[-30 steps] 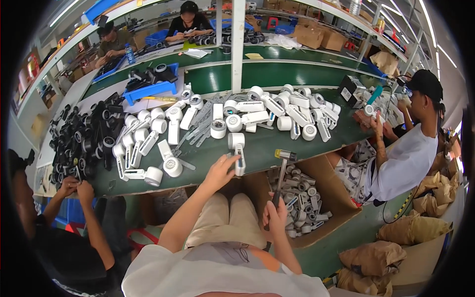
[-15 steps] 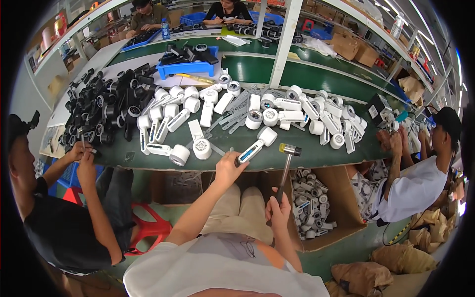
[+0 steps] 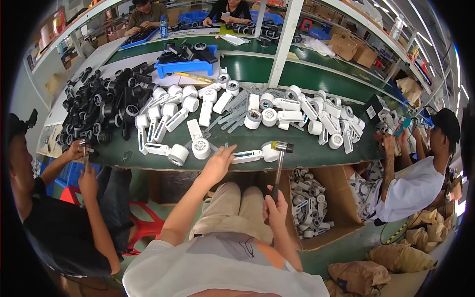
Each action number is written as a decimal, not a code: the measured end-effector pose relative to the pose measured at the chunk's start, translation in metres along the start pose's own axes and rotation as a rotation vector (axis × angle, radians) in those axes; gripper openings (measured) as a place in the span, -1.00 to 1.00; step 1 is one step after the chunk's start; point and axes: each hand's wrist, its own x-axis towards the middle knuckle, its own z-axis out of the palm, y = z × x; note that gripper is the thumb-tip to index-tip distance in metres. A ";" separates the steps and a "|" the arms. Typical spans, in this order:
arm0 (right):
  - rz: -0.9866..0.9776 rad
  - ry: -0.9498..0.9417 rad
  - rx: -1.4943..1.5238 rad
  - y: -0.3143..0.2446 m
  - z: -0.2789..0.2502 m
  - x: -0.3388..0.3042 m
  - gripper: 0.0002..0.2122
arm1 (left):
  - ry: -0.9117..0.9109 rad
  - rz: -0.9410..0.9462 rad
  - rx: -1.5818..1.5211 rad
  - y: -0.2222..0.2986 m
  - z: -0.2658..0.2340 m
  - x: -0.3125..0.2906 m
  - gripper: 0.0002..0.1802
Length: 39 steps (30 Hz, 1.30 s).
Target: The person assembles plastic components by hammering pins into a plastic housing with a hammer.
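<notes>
White handheld fan (image 3: pixel 247 157) at green bench (image 3: pixel 311 154) edge. Left hand (image 3: pixel 216 166) touching handle end; grip unclear. Right hand (image 3: pixel 276 208) clamped on hammer (image 3: pixel 279 173). Loose white fans (image 3: pixel 200 147) await, presumably; boxed fans (image 3: pixel 309 208) possibly done, unconfirmed.

Right of the hammer (image 3: pixel 280 166), a bare strip of green table (image 3: pixel 316 152) leaves passage along the front edge. A smaller gap opens behind the white fan (image 3: pixel 247 157) at the left hand (image 3: pixel 215 166). Leftward, two loose fans (image 3: pixel 201 148) obstruct; farther back, heaped fans (image 3: pixel 327 122) and a post (image 3: pixel 286 44) block reaching.
</notes>
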 end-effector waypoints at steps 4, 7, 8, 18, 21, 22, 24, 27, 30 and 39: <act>-0.010 0.011 -0.020 0.006 -0.004 -0.004 -0.70 | -0.036 -0.077 -0.094 0.024 -0.022 0.007 -0.35; 0.008 0.005 -0.015 0.006 -0.006 -0.006 -0.70 | -0.013 -0.198 -0.140 0.023 -0.013 0.011 -0.28; 0.009 0.006 -0.018 0.007 -0.006 -0.006 -0.70 | 0.094 -0.210 -0.202 0.018 -0.006 0.013 -0.28; 0.051 0.066 0.029 0.005 -0.010 -0.012 -0.72 | -0.279 -0.374 -0.270 -0.021 -0.003 0.046 -0.59; 0.063 0.081 0.053 0.006 -0.011 -0.012 -0.72 | -0.362 -0.415 -0.295 -0.036 0.001 0.051 -0.61; 0.066 0.083 0.055 0.006 -0.012 -0.012 -0.72 | -0.364 -0.418 -0.294 -0.036 0.001 0.055 -0.61; 0.066 0.083 0.062 0.007 -0.013 -0.012 -0.71 | -0.475 -0.358 -0.217 -0.035 -0.003 0.064 -0.62; 0.078 0.072 0.058 0.007 -0.013 -0.013 -0.71 | -0.290 0.426 0.433 -0.009 -0.004 0.061 -0.81; 0.070 0.037 0.034 0.012 -0.016 -0.014 -0.70 | -0.368 0.486 0.489 -0.001 -0.010 0.059 -0.86; 0.088 0.047 0.027 0.011 -0.020 -0.022 -0.69 | -0.072 0.068 0.278 0.020 0.009 0.036 -0.77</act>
